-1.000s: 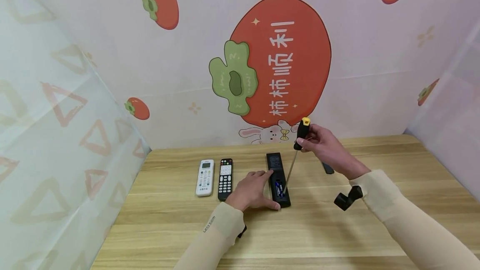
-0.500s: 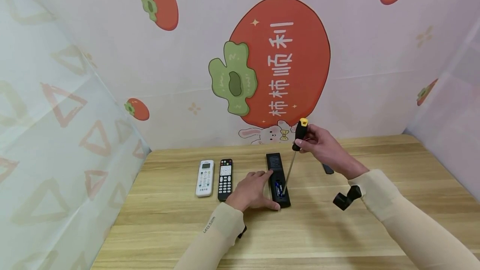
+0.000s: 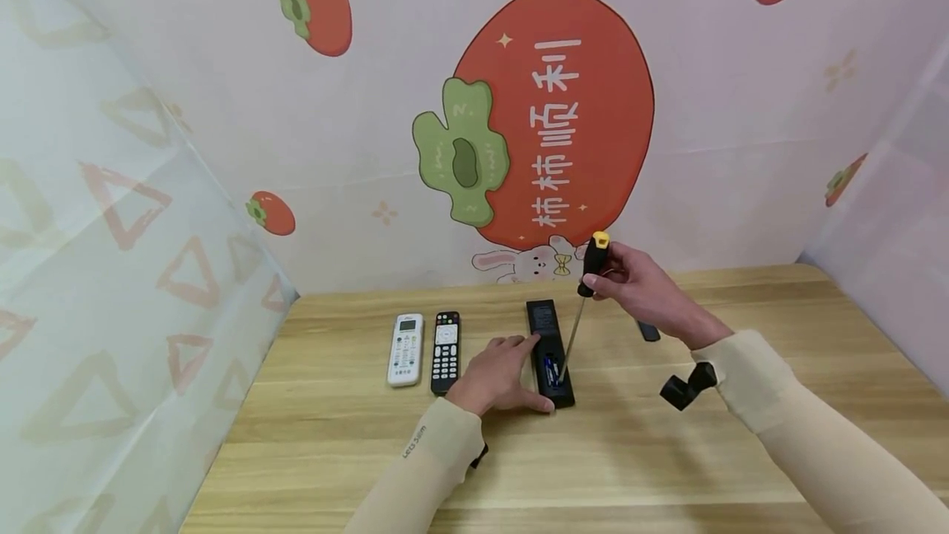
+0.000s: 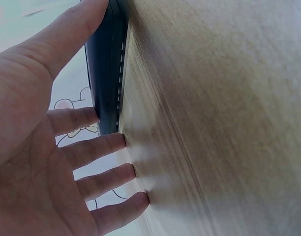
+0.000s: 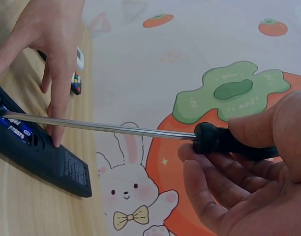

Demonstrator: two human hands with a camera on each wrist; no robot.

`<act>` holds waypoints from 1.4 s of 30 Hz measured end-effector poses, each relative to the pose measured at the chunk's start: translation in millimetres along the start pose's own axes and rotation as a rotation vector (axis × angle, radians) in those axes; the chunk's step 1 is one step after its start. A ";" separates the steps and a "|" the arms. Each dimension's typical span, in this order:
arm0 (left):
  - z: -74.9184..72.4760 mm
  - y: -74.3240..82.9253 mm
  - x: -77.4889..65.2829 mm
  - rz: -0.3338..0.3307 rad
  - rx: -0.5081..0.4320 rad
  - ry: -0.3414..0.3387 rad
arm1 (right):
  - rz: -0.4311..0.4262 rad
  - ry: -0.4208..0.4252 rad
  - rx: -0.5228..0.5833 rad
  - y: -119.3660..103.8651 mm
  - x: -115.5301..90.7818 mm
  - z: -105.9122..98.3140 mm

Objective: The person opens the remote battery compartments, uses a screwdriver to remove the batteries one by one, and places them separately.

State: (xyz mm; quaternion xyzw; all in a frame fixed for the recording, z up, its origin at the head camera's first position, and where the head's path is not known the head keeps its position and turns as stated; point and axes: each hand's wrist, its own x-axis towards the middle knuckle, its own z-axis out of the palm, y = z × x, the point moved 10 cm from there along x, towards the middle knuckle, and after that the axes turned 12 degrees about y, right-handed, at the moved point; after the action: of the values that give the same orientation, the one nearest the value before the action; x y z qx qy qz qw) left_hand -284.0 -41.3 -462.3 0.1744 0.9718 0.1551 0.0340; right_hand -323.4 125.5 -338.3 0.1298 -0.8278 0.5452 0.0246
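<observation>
The remote (image 3: 544, 321) lies face down on the tabletop (image 3: 593, 468), long axis running front to back, blue batteries (image 3: 551, 372) bared in its near half. The left hand (image 3: 498, 376), the nearer one, is spread, thumb and forefinger touching its left edge. Above and rightward, the right hand (image 3: 639, 287) pinches a screwdriver (image 3: 596, 264), shaft slanting down to the batteries.

Long cream fabric sleeves (image 3: 811, 435) cover both arms; dark lettering (image 3: 415, 442) marks the left, an angular black attachment (image 3: 697, 383) the right.
</observation>
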 end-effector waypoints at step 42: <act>0.3 1.1 2.3 0.014 0.014 0.013 | -0.128 0.025 -0.211 -12.6 -0.2 -7.9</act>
State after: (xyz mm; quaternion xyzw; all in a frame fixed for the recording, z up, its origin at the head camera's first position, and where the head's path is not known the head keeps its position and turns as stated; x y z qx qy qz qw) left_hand -285.7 -39.4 -462.3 0.1805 0.9718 0.1497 0.0254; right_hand -320.9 127.9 -323.8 0.1721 -0.8703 0.4539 0.0832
